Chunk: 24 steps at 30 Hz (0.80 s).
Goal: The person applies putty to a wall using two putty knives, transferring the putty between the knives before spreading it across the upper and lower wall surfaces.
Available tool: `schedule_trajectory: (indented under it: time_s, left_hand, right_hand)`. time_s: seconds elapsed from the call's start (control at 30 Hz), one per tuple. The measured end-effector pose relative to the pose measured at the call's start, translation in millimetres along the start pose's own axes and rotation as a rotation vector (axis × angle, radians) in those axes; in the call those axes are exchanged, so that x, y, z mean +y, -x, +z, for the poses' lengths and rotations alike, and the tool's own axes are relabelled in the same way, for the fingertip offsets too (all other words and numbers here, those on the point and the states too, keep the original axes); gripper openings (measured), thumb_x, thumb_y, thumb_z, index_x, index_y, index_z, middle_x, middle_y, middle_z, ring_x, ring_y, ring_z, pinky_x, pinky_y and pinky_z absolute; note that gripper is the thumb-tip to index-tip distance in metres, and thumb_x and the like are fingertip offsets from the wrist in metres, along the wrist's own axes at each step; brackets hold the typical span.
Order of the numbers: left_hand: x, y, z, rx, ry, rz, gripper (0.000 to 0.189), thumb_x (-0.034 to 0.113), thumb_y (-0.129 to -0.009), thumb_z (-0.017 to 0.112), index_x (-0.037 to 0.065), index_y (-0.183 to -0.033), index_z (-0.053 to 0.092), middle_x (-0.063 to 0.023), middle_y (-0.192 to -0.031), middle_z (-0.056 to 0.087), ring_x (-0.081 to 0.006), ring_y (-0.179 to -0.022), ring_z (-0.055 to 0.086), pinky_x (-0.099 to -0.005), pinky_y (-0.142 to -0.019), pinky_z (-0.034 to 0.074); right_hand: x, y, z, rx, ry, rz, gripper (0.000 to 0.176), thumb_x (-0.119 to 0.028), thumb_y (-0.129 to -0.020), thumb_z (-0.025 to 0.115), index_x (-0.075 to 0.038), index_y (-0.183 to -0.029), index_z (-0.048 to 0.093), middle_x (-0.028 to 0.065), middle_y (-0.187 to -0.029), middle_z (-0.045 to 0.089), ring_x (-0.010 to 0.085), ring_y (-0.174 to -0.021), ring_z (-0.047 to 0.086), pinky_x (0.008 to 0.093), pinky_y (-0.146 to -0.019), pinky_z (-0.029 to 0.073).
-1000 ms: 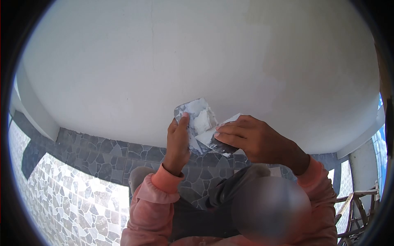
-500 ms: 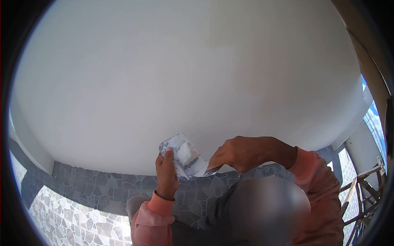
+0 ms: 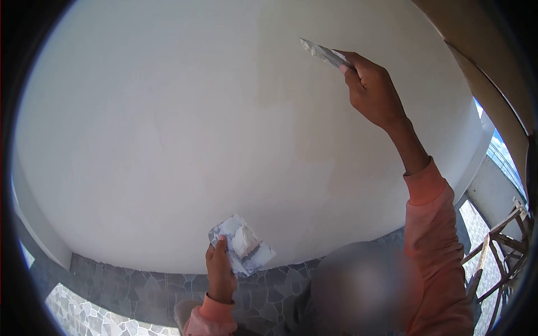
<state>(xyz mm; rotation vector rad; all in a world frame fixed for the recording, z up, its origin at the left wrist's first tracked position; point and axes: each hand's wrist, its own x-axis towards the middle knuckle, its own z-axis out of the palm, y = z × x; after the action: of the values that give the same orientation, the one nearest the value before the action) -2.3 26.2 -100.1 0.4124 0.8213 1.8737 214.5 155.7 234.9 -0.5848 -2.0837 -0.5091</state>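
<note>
Low in front of the wall, my left hand point(image 3: 220, 273) grips a flat metal plate point(image 3: 256, 259) by its left edge, thumb on top. A thick mound of white putty point(image 3: 243, 239) sits on that plate, with more smeared around it. My right hand point(image 3: 374, 92) is raised high on the right, closed around a putty knife point(image 3: 324, 52). White putty clings along the blade, which points up and left, close to the white wall point(image 3: 168, 140). Slightly darker, damp-looking patches show on the wall around and below the blade.
Dark stone-patterned tiles point(image 3: 140, 285) run along the wall's foot, with a sunlit floor strip point(image 3: 95, 316) at lower left. A wooden frame point(image 3: 499, 252) stands at lower right. A blurred round shape point(image 3: 367, 291) covers the lower middle.
My right hand has moved from the plate up to the upper right wall with the putty knife, which now carries putty. The left hand with the plate sits lower in view.
</note>
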Motion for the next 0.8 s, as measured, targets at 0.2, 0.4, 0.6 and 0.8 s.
schedule_trajectory:
  time_s: [0.2, 0.4, 0.6, 0.8]
  left_hand:
    - [5, 4, 4, 0.024, 0.020, -0.002, 0.032, 0.021, -0.101, 0.048, -0.005, -0.119, 0.055, -0.0119, -0.108, 0.064, -0.0206, -0.094, 0.065, -0.0346, -0.080, 0.054]
    - [8, 5, 3, 0.018, -0.004, -0.004, 0.034, 0.021, -0.102, 0.048, -0.005, -0.122, 0.054, -0.0112, -0.109, 0.065, -0.0199, -0.095, 0.064, -0.0335, -0.082, 0.052]
    - [10, 6, 5, 0.006, 0.031, 0.003, 0.031, 0.020, -0.103, 0.047, -0.005, -0.120, 0.054, -0.0120, -0.110, 0.066, -0.0208, -0.095, 0.067, -0.0334, -0.081, 0.055]
    - [11, 7, 6, -0.006, 0.029, -0.012, 0.032, 0.020, -0.103, 0.048, -0.005, -0.121, 0.054, -0.0110, -0.111, 0.066, -0.0201, -0.095, 0.066, -0.0330, -0.082, 0.055]
  right_hand:
    - [24, -60, 24, 0.198, 0.251, -0.312, 0.034, 0.004, -0.089, 0.049, -0.001, -0.120, 0.062, 0.0145, -0.112, 0.067, 0.0314, -0.096, 0.067, 0.0392, -0.084, 0.055]
    - [30, -87, 30, 0.170, 0.329, -0.311, 0.041, 0.007, -0.090, 0.044, -0.004, -0.126, 0.058, 0.0126, -0.121, 0.063, 0.0317, -0.104, 0.063, 0.0390, -0.089, 0.052]
    - [29, -86, 48, 0.081, 0.407, -0.287, 0.048, 0.010, -0.084, 0.047, -0.006, -0.129, 0.057, 0.0112, -0.123, 0.061, 0.0304, -0.106, 0.061, 0.0400, -0.091, 0.051]
    - [28, -26, 88, 0.184, 0.538, -0.472, 0.044, 0.005, -0.081, 0.055, -0.004, -0.124, 0.062, 0.0128, -0.122, 0.060, 0.0257, -0.110, 0.058, 0.0420, -0.088, 0.043]
